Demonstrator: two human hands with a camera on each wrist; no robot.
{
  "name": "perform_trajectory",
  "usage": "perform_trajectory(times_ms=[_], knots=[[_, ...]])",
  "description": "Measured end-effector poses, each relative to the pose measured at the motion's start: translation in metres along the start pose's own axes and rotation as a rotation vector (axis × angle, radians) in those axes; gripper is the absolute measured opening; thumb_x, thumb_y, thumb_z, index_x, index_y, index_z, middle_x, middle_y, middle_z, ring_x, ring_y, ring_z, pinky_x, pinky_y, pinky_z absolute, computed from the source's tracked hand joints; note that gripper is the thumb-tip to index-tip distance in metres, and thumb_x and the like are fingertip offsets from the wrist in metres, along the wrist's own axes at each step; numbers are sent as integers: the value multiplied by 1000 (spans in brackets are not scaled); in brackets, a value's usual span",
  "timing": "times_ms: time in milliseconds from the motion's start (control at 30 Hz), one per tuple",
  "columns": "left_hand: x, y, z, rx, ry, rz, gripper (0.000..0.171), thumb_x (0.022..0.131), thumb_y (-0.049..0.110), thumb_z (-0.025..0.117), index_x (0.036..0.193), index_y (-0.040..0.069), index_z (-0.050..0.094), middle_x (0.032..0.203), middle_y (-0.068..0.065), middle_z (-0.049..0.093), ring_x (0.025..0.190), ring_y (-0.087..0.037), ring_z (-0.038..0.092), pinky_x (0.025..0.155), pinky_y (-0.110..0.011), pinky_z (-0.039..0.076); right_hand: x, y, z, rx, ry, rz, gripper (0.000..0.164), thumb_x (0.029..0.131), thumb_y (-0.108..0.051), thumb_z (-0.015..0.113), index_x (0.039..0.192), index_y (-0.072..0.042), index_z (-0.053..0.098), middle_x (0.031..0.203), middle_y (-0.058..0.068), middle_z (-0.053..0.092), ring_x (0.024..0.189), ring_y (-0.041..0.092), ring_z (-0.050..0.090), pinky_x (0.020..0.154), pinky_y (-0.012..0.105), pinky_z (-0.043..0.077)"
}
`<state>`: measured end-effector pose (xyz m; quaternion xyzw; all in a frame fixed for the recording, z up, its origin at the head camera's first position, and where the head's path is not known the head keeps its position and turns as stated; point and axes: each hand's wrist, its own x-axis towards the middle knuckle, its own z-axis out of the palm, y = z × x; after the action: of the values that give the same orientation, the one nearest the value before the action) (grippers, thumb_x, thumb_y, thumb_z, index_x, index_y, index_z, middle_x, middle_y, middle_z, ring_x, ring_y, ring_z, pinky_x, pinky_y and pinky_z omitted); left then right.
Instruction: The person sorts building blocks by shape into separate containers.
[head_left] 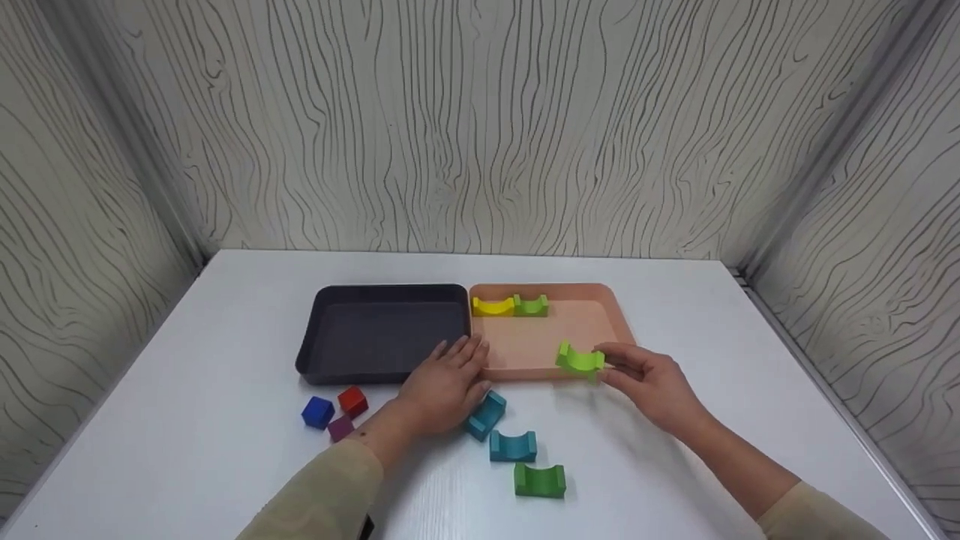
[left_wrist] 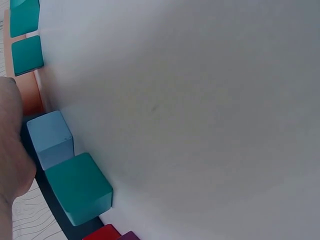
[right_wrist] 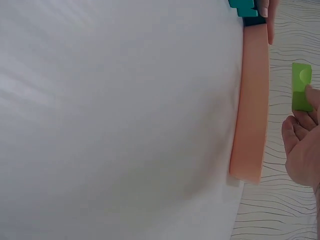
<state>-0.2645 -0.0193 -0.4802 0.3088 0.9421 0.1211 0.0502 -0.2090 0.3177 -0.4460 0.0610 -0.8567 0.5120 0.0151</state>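
While aloft, block (head_left: 580, 364) (lime) between fingers (head_left: 622, 350)

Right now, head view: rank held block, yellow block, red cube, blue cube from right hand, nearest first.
1. Held block: in right hand.
2. Yellow block: pink tray, far left corner.
3. Red cube: left on table.
4. Blue cube: left of red.

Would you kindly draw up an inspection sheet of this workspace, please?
Surface: white table.
Job's things: lime block; pink tray, holding yellow block and green block; dark tray alongside; two teal blocks and dark green block on the table.
Clutter: blue cube, red cube and purple cube, loose.
Left grip: fingers extended, over where the trays meet.
Right grip: pinches lime block by pink tray's near rim.
Cables: nothing seen.
Surroundings: patterned walls.
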Motion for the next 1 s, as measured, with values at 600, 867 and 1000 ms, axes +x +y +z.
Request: perform_trajectory(times_ms=[600,867,1000], knots=[[0,1,1,22,11,-11,70,113,51,41,170,16,25,177,-2,19,162,-24,19,129,-52,16,46,2,-10,1,32,-34,43,102,-11,72,142,2,64,140,20,67,132,33,64,98,19,54],[1,-1,3,18,7,-7,69,113,51,41,171,18,22,177,-1,17,162,-23,17,130,-52,15,65,6,-12,-34,24,-42,43,104,-10,70,144,2,62,141,21,66,132,34,63,100,23,55],[1,-1,3,21,9,-3,69,113,51,41,171,17,22,177,-1,16,162,-24,18,129,-52,16,73,8,-13,-92,29,-36,41,105,-10,67,145,1,62,140,20,66,133,34,62,103,27,54]])
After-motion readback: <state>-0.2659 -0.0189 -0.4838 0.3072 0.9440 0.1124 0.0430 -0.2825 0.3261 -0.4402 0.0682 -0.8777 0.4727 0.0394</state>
